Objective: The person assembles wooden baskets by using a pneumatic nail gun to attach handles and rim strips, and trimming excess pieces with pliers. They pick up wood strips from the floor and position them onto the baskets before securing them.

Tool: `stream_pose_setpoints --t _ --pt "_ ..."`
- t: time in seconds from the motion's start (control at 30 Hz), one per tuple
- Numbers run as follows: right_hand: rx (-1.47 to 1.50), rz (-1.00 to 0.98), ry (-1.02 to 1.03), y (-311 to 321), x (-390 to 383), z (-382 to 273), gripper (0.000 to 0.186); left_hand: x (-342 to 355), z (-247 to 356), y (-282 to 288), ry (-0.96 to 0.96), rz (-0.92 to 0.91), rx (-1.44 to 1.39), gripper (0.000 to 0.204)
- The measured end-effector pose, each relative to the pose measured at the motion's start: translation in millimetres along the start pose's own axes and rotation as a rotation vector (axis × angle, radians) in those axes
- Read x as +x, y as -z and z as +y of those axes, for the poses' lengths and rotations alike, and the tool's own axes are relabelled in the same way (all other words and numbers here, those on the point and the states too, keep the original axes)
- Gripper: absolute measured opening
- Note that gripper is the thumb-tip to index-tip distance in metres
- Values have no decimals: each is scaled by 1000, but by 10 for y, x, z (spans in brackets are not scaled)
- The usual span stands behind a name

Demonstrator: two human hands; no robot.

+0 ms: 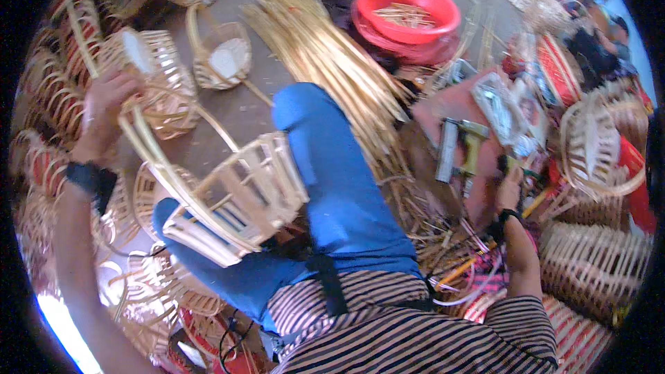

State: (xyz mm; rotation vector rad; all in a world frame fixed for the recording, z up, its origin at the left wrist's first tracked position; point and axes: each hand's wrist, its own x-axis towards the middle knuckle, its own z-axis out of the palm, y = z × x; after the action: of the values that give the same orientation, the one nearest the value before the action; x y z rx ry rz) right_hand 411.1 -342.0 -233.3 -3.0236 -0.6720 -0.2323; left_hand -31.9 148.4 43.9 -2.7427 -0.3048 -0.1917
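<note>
An unfinished basket [253, 194] of pale split strips, with a tall bent handle, lies tilted across my lap. My left hand [111, 97] is raised on the left, its fingers closed at the top of that handle. Over on the right, my right hand [510, 185] reaches down to the edge of a reddish board [433, 107]. Its fingers curl at a small dark green object whose kind is blurred. On the board beside that hand lies an olive-green nail gun [471, 145] with a grey magazine.
A bundle of long pale strips [325, 55] lies ahead on the floor. Behind it stands a red basin [443, 17] holding short sticks. Finished baskets [222, 55] crowd the left, and more woven baskets [589, 253] are stacked at the right. Scraps [422, 215] lie beside my knee.
</note>
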Motion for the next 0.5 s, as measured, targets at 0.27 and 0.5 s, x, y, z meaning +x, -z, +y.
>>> stream_pose_setpoints --t 0.27,0.5 --pt "-98 207 49 -575 292 -193 53 29 392 96 -18 -7 205 18" --pt "36 259 111 -1406 643 -338 41 94 825 118 370 -337 132 19"
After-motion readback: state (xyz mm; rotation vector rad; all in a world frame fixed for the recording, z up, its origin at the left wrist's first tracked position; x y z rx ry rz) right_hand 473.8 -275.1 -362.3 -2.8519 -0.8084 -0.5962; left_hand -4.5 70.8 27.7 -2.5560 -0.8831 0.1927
